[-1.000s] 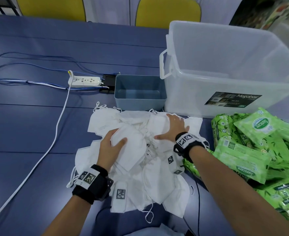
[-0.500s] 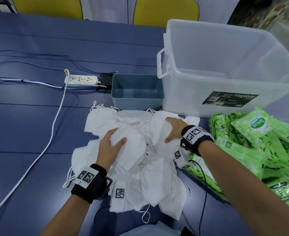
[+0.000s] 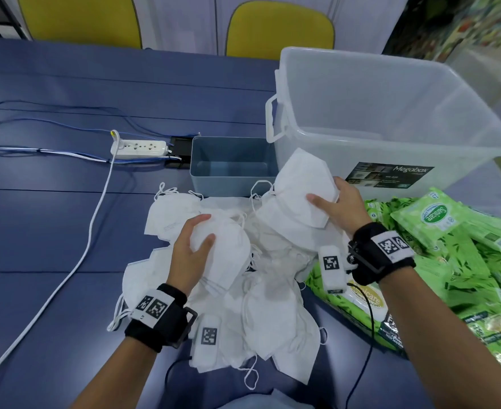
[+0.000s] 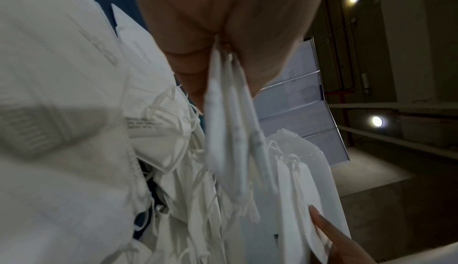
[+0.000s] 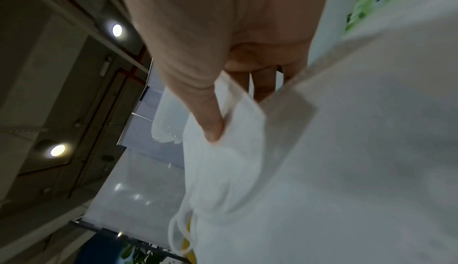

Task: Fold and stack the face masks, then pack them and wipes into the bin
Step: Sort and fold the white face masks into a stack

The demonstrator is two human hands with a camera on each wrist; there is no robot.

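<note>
- a white power cord [image 3: 75,261] runs across the blue table [image 3: 51,219] at the far left up to a white power strip [image 3: 138,149], with thin blue cables beside it.
- the left hand [image 3: 191,249] sits on the left part of the mask pile [image 3: 261,308]; its thumb and fingers are curled round a small bundle of folded white masks [image 3: 222,252], thumb on top. in the left wrist view the edges of these folded masks [image 4: 230,131] poke out from between thumb and palm, pinched tight.
- the loose masks lie in a heap on the table in front of the person, ear loops tangled, none of them in a container.
- just behind the heap stands a small grey-blue bin [image 3: 231,169], touching or nearly touching the big box on its right.
- the right hand [image 3: 336,208] holds one white mask [image 3: 299,187] lifted above the heap, in front of the clear box; thumb pressed on its upper face, fingers underneath. the right wrist view shows the thumb [image 5: 210,127] pinching the mask [image 5: 238,150] against the fingers.
- the large clear plastic box [image 3: 391,119] stands at the back right, with a dark label on its front wall.
- green wipe packs [image 3: 456,261] are heaped on the table at the far right, just beside the mask pile.
- two yellow chairs [image 3: 278,31] stand behind the table.
</note>
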